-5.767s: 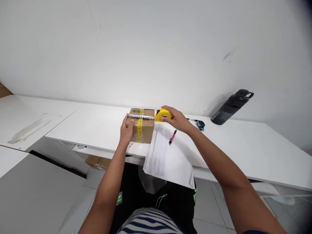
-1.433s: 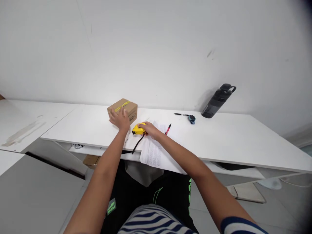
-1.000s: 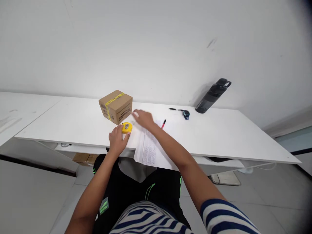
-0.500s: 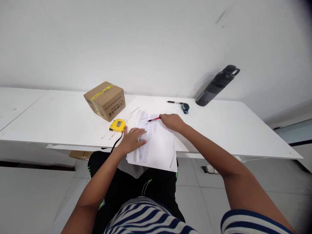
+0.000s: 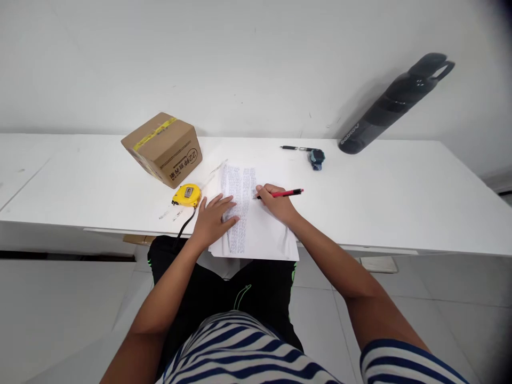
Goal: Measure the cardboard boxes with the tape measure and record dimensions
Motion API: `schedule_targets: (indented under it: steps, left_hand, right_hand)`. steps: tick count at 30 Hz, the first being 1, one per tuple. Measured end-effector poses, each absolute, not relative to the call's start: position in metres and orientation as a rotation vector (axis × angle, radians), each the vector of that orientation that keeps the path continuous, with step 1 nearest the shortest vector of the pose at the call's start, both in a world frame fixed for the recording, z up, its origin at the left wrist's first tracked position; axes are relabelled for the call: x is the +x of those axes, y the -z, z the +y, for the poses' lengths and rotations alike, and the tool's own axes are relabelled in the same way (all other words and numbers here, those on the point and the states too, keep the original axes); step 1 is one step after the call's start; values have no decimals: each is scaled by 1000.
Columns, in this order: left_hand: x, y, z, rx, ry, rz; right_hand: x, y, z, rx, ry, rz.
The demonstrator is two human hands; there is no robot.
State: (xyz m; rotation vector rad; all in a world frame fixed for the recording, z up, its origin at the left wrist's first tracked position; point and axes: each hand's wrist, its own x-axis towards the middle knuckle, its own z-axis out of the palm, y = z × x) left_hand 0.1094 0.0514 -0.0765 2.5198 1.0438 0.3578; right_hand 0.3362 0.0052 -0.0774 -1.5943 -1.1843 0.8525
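Sheets of paper [image 5: 268, 234] lie at the front edge of the white table, partly overhanging it, with columns of dense handwriting on their left half. My right hand [image 5: 279, 202] is closed around a red pen [image 5: 286, 193] with a black end, its tip at the paper just right of the writing. Spread flat, my left hand [image 5: 215, 217] rests on the left margin of the sheets. Just beyond its fingers sits a yellow tape measure [image 5: 187, 195] with a black strap hanging towards my lap.
A taped cardboard box [image 5: 166, 149] stands at the back left of the white table [image 5: 380, 208]. Behind the paper to the right lie a black pen [image 5: 296, 148] and a dark watch [image 5: 317, 158]. A tall black bottle [image 5: 384, 109] stands farther right by the wall.
The red pen has turned in my right hand: its tip now meets the paper and its end points right. My left hand stays on the sheets. The view has shifted.
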Motion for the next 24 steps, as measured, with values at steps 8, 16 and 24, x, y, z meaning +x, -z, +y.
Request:
schedule_targets:
  steps: [8,16,24]
  left_hand:
    - [113,78,50,2534,-353,1061]
    - [113,78,48,2517,-362,1064]
    - [114,78,48,2504,-359,1093]
  right_hand:
    - [337,77,3,-1652,-825,-1301]
    - [337,80,3,-1659,-804,-1339]
    - [338,83,2,-1644,-759,-1334]
